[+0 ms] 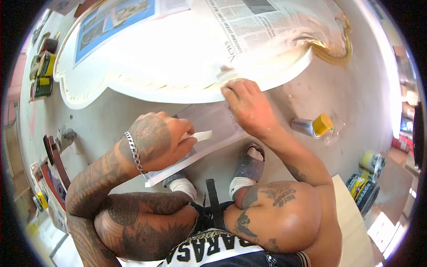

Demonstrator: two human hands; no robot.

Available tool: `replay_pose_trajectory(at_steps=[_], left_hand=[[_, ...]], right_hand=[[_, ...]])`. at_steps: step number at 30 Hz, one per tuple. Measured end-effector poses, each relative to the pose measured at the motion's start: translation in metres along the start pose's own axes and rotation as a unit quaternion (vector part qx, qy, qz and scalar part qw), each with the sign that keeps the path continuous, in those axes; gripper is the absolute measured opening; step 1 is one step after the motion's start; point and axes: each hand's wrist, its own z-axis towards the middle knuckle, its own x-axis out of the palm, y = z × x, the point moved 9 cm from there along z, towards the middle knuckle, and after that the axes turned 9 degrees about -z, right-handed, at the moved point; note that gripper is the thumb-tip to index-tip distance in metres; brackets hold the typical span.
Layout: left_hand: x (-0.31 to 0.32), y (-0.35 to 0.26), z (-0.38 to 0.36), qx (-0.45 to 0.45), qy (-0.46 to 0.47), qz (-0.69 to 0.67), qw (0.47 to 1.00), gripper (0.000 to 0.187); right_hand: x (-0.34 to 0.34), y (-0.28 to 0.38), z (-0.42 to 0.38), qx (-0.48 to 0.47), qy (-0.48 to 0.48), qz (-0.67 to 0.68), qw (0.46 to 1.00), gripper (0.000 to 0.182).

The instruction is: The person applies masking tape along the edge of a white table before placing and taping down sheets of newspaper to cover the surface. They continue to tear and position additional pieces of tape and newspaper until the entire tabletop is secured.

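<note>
Gripping a small white strip (pixel 202 135), the left hand (pixel 155 142) has its grip closed around one end of it, and the other end sticks out toward the right. This hand wears a silver chain bracelet (pixel 133 153) at the wrist and hovers above a sheet of newspaper (pixel 209 129) that lies on the concrete floor (pixel 338 84). The right hand (pixel 247 104) is placed at the curved edge of a large white panel (pixel 178 58); its fingers press down on a small pale thing there, but I cannot tell what it is or if the grip closes around it. More newspaper pages (pixel 249 22) cover the top of the panel. On the floor, to the right of the right forearm, a spray can with a yellow cap (pixel 311 127) lies on its side. The person squats, and two paint-stained shoes (pixel 249 167) stand near the lower newspaper sheet. Yellow tools (pixel 42 73) are at the far left.
</note>
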Motion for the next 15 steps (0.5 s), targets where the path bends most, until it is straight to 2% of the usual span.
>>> replay_pose_trajectory(at_steps=[4, 8, 11, 15], left_hand=[[0.007, -0.006, 0.006, -0.031, 0.048, 0.007, 0.998, 0.029], [0.012, -0.005, 0.011, -0.004, 0.032, 0.004, 0.999, 0.025], [0.01, -0.008, 0.012, 0.004, 0.023, 0.015, 1.0, 0.026], [0.001, -0.003, 0.008, -0.016, 0.006, 0.02, 1.0, 0.027]], right_hand=[[-0.002, 0.004, -0.005, -0.009, -0.028, 0.023, 0.999, 0.039], [-0.001, -0.001, -0.011, -0.015, -0.06, 0.064, 0.996, 0.041], [0.007, -0.014, -0.015, -0.017, -0.038, 0.074, 0.996, 0.046], [0.001, -0.059, -0.023, 0.057, 0.009, 0.038, 0.998, 0.063]])
